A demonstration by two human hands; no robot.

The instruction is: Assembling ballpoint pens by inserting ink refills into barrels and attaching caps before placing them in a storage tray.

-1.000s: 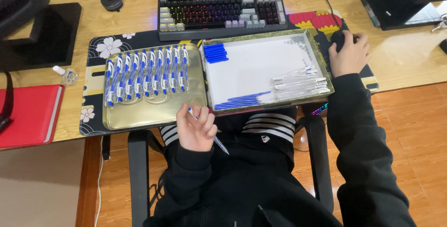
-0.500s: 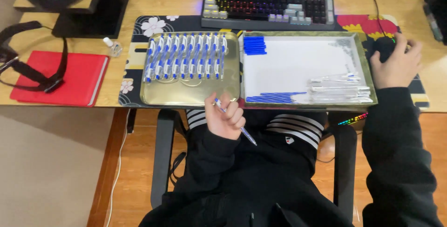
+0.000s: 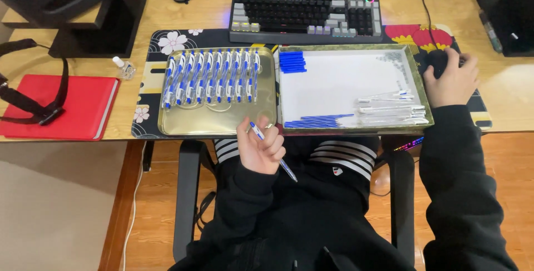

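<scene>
Blue-and-white pen [image 3: 272, 151] lies partly hidden in the left hand [image 3: 260, 149], whose fingers grasp it. Its long axis slants from far-left to near-right. Right hand [image 3: 451, 78] curls over a dark mouse [image 3: 435, 62], mostly covered.

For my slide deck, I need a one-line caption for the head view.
Left hand holds a blue-and-white pen below a gold tray of pens; right hand rests on a mouse.

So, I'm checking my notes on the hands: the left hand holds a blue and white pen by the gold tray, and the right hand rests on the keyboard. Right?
Not quite. In the head view the right hand rests on a black mouse, not the keyboard. The left hand does hold the pen by the gold tray.
</scene>
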